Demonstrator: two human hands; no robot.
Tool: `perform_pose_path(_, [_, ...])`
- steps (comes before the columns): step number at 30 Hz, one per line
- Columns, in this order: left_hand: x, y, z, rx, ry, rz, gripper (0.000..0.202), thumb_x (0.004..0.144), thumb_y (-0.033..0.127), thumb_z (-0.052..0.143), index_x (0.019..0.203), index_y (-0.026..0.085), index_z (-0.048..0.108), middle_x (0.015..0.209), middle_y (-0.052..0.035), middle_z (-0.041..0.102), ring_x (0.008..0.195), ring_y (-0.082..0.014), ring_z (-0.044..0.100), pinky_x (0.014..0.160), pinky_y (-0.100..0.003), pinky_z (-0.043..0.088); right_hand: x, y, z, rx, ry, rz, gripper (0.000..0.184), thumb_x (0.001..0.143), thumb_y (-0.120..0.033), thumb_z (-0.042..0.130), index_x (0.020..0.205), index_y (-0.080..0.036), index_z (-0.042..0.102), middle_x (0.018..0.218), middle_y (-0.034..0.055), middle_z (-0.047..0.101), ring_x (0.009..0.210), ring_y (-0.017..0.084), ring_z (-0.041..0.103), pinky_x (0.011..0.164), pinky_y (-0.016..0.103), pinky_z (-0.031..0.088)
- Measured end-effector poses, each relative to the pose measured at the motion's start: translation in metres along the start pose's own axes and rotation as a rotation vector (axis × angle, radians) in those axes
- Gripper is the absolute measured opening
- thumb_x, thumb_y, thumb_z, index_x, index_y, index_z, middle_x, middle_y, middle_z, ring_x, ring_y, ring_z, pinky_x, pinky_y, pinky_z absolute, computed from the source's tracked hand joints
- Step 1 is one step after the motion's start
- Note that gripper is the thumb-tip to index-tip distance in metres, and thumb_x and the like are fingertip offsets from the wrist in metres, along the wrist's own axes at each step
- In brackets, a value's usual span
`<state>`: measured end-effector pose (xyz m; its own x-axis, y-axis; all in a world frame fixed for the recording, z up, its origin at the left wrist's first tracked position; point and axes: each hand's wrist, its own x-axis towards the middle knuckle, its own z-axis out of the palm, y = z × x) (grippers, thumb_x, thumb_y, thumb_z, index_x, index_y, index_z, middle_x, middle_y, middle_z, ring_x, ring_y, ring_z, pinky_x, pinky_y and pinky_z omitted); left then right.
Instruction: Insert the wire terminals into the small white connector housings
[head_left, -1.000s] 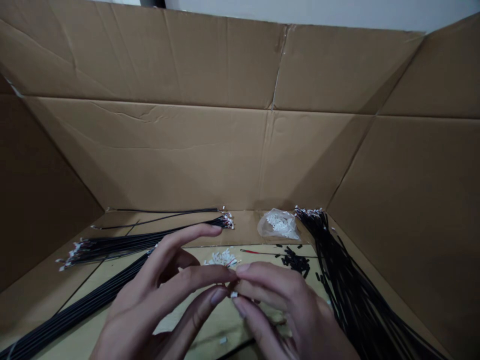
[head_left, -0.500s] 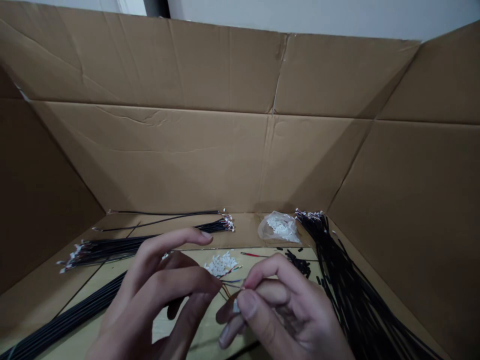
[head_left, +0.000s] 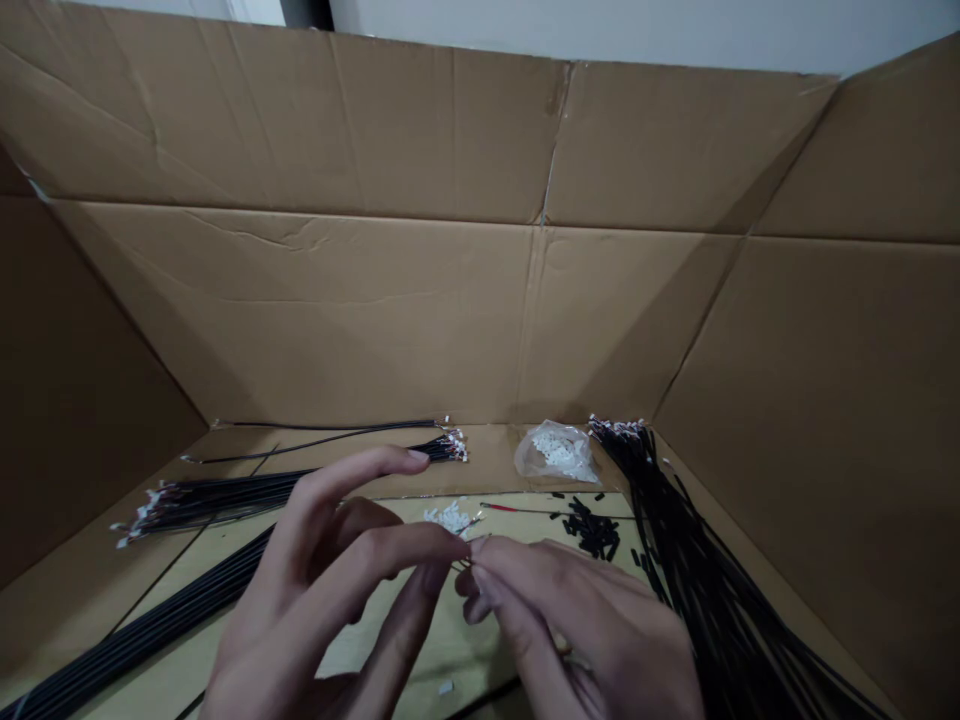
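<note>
My left hand (head_left: pixel 300 610) pinches thin wires (head_left: pixel 459 566) between thumb and a finger, with the index finger raised clear. Against those fingertips, my right hand (head_left: pixel 600 615) is closed in a pinch on the same wires; its fingers hide most of them. A black cable (head_left: pixel 487 698) runs on the tabletop below the hands. Near it lies one small white connector (head_left: pixel 446 687). Just beyond my fingertips is a heap of small white connectors (head_left: pixel 450 517), partly covered by the hands.
Bundles of black cables lie at left (head_left: pixel 165 610), back left (head_left: pixel 240 492) and right (head_left: pixel 712 590). A clear bag (head_left: pixel 559 452) of white pieces stands by the cardboard wall (head_left: pixel 375 320). Short black tubes (head_left: pixel 592 528) and a red-tipped tool (head_left: pixel 502 508) lie right of centre.
My hands have come together, the right fingers now meeting the left fingertips. The white connector by my right fingers is out of sight there; one now shows on the tabletop below.
</note>
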<state>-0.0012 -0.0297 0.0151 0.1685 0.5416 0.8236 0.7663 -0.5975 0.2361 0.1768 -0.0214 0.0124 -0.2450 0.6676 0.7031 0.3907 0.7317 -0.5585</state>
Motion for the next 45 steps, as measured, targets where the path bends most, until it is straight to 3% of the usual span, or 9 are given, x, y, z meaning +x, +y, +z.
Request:
perform_pose_path(3, [-0.001,-0.003,-0.002,-0.028,-0.020,-0.040,0.015,0.099,0.024,0.053,0.095,0.031,0.066,0.126,-0.0017,0.056,0.104,-0.0160,0.066,0.062,-0.020,0.056,0.004,0.005,-0.003,-0.098,-0.008,-0.239,0.026,0.097,-0.004,0.051,0.096,-0.016,0.074,0.072,0.0020,0.075,0.058,0.015,0.069,0.058,0.024,0.055])
perform_pose_path(5, [-0.002,-0.005,-0.003,-0.023,-0.030,-0.039,0.013,0.098,0.026,0.055,0.095,0.031,0.066,0.127,-0.0015,0.057,0.107,-0.0173,0.066,0.061,-0.021,0.057,0.005,0.006,-0.003,-0.073,0.000,-0.285,0.023,0.100,-0.007,0.052,0.099,-0.014,0.074,0.076,0.0043,0.077,0.061,0.015,0.069,0.062,0.024,0.057])
perform_pose_path(15, [-0.006,-0.003,0.000,-0.081,0.011,-0.091,0.013,0.095,0.023,0.059,0.087,0.031,0.067,0.125,-0.0013,0.057,0.112,-0.0203,0.066,0.059,-0.024,0.058,0.003,0.003,0.002,0.758,-0.092,0.461,0.006,0.091,-0.020,0.074,0.094,-0.025,0.076,0.074,-0.0034,0.077,0.066,0.011,0.076,0.068,0.017,0.061])
perform_pose_path(20, [-0.005,-0.002,-0.001,-0.042,0.034,-0.076,0.013,0.093,0.022,0.059,0.087,0.030,0.067,0.129,0.0013,0.057,0.081,-0.0122,0.067,0.061,-0.024,0.057,0.006,0.004,0.003,0.817,-0.077,0.485,0.006,0.087,-0.018,0.077,0.088,-0.024,0.076,0.071,-0.0041,0.073,0.062,0.011,0.073,0.065,0.019,0.060])
perform_pose_path(26, [-0.007,-0.003,-0.004,-0.037,0.011,-0.064,0.012,0.091,0.021,0.061,0.089,0.031,0.067,0.126,0.0001,0.059,0.109,-0.0197,0.067,0.054,-0.023,0.054,0.007,0.005,0.001,0.695,-0.052,0.372,0.007,0.086,-0.015,0.076,0.086,-0.022,0.077,0.064,-0.0031,0.070,0.059,0.013,0.070,0.063,0.023,0.058])
perform_pose_path(30, [-0.006,-0.005,-0.004,-0.068,0.020,-0.102,0.011,0.088,0.021,0.065,0.084,0.031,0.066,0.121,0.0015,0.063,0.115,-0.0219,0.066,0.057,-0.024,0.056,0.004,0.007,0.000,0.873,-0.154,0.547,0.005,0.088,-0.022,0.077,0.085,-0.021,0.073,0.068,-0.0028,0.071,0.055,0.011,0.068,0.059,0.021,0.058])
perform_pose_path(36, [-0.007,-0.012,-0.003,0.064,-0.005,0.056,0.013,0.089,0.022,0.061,0.097,0.032,0.066,0.133,0.0017,0.055,0.090,-0.0152,0.070,0.057,-0.024,0.058,0.008,0.006,-0.003,1.115,-0.260,0.720,0.020,0.086,-0.034,0.082,0.088,-0.019,0.070,0.073,-0.0022,0.072,0.054,0.007,0.068,0.059,0.018,0.057])
perform_pose_path(40, [-0.010,-0.010,-0.002,0.151,-0.005,0.111,0.021,0.089,0.018,0.061,0.104,0.032,0.066,0.137,0.0006,0.052,0.089,-0.0155,0.069,0.056,-0.025,0.057,0.010,0.007,0.000,1.035,-0.206,0.702,0.017,0.087,-0.032,0.081,0.088,-0.018,0.071,0.071,-0.0017,0.071,0.055,0.010,0.070,0.058,0.019,0.056])
perform_pose_path(45, [-0.007,-0.002,0.000,0.084,0.006,0.031,0.013,0.094,0.021,0.058,0.102,0.029,0.065,0.137,-0.0017,0.055,0.090,-0.0150,0.070,0.067,-0.025,0.058,0.012,0.008,0.004,0.827,-0.062,0.439,0.007,0.091,-0.017,0.070,0.086,-0.020,0.075,0.069,-0.0027,0.069,0.052,0.009,0.066,0.057,0.019,0.056])
